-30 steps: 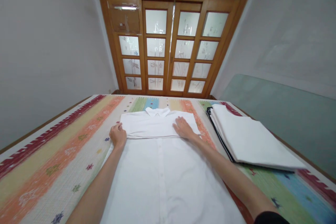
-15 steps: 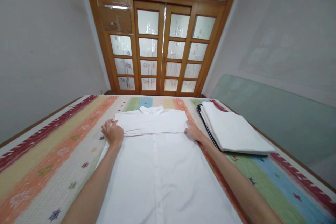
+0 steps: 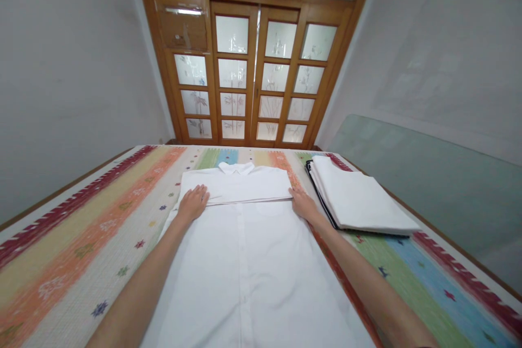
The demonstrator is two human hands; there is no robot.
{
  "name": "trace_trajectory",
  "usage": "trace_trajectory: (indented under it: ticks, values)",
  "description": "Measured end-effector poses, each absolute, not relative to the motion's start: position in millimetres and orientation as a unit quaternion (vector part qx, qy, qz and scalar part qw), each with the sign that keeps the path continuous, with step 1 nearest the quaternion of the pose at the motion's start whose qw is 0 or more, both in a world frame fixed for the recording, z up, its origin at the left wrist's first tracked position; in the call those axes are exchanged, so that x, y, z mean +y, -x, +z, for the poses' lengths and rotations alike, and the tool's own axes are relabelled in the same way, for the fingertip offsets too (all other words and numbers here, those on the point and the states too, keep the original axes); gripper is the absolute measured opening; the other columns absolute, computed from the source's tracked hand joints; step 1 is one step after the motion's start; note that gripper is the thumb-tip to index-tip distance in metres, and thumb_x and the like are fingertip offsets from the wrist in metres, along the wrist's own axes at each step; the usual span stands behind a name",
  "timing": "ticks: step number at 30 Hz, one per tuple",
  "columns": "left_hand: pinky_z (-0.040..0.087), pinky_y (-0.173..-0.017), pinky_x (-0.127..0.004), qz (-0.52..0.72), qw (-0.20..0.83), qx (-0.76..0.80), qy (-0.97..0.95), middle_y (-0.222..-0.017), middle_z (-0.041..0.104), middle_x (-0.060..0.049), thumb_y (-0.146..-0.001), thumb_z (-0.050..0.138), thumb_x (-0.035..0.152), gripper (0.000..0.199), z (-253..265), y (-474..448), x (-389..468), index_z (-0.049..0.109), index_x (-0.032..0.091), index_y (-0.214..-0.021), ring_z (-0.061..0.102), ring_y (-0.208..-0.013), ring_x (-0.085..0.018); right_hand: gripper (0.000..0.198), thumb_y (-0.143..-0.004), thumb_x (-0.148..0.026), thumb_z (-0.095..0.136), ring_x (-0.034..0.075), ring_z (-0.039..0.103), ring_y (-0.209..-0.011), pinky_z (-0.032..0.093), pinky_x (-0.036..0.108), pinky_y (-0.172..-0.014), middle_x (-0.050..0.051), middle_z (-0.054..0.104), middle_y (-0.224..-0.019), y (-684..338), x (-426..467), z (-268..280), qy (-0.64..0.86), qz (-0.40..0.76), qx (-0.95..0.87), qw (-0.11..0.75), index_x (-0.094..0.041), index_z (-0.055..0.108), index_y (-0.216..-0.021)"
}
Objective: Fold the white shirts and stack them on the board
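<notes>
A white button-up shirt (image 3: 244, 250) lies front up, its collar at the far end and its button strip running down the middle. The sleeves are laid across the chest in a folded band. My left hand (image 3: 194, 203) rests flat on the left end of that band, fingers stretched out and holding nothing. At the band's right end, my right hand (image 3: 302, 203) is closed on the shirt's edge, with its fingertips partly hidden.
A stack of folded white and dark cloth (image 3: 361, 196) lies to the right of the shirt. Underneath is a striped, patterned bedspread (image 3: 122, 239). A pale green headboard-like panel (image 3: 428, 163) stands along the right side, and wooden glazed doors (image 3: 253, 76) close off the far end.
My left hand has moved right from the shirt's left edge onto the folded band, and its fingers have flattened. My right hand stays at the right edge.
</notes>
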State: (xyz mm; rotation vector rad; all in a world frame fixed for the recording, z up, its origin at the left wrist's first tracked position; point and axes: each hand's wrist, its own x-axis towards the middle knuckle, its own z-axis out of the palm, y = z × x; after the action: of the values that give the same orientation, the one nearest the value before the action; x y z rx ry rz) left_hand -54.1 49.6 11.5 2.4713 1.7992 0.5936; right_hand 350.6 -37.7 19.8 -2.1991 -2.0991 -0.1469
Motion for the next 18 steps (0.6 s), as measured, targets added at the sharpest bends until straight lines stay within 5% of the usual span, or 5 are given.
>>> trace_trajectory:
  ticks: [5, 8, 14, 18]
  values:
    - [0.023, -0.115, -0.042, 0.129, 0.031, 0.574, -0.808, -0.149, 0.041, -0.013, -0.094, 0.033, 0.038, 0.052, 12, 74, 35, 0.048, 0.014, -0.137, 0.03, -0.142, -0.023, 0.037, -0.093, -0.011, 0.03, 0.027, 0.065, -0.099, 0.048, 0.037, -0.084, 0.019, 0.067, -0.109, -340, -43, 28, 0.778, -0.061, -0.625, 0.023, -0.011, 0.054, -0.121]
    - [0.022, -0.115, -0.043, 0.111, 0.031, 0.573, -0.811, -0.151, 0.038, -0.013, -0.093, 0.034, 0.042, 0.055, 16, 84, 30, 0.046, 0.014, -0.138, 0.029, -0.142, -0.024, 0.041, -0.092, -0.009, 0.027, 0.029, 0.064, -0.103, 0.049, 0.04, -0.085, 0.022, 0.066, -0.112, -334, -47, 34, 0.79, -0.06, -0.609, 0.038, -0.009, 0.055, -0.122]
    - [0.02, -0.116, -0.051, 0.165, -0.037, 0.558, -0.812, -0.15, 0.036, -0.019, -0.093, 0.035, 0.032, 0.05, 18, 58, -8, 0.05, 0.008, -0.135, 0.025, -0.143, -0.03, 0.058, -0.093, -0.027, 0.037, 0.036, 0.015, -0.144, 0.021, 0.054, -0.114, 0.025, 0.021, -0.154, -301, -86, 20, 0.674, -0.093, -0.725, 0.109, 0.001, 0.033, -0.144]
    - [0.021, -0.116, -0.047, 0.142, 0.018, 0.433, -0.89, -0.152, 0.036, -0.009, -0.095, 0.033, 0.045, 0.055, 2, 16, -68, 0.042, 0.02, -0.143, 0.025, -0.144, -0.025, 0.058, -0.098, -0.043, 0.032, 0.028, 0.013, -0.146, 0.02, 0.05, -0.116, 0.012, 0.023, -0.156, -267, -135, -1, 0.531, -0.015, -0.838, 0.124, -0.015, 0.032, -0.149]
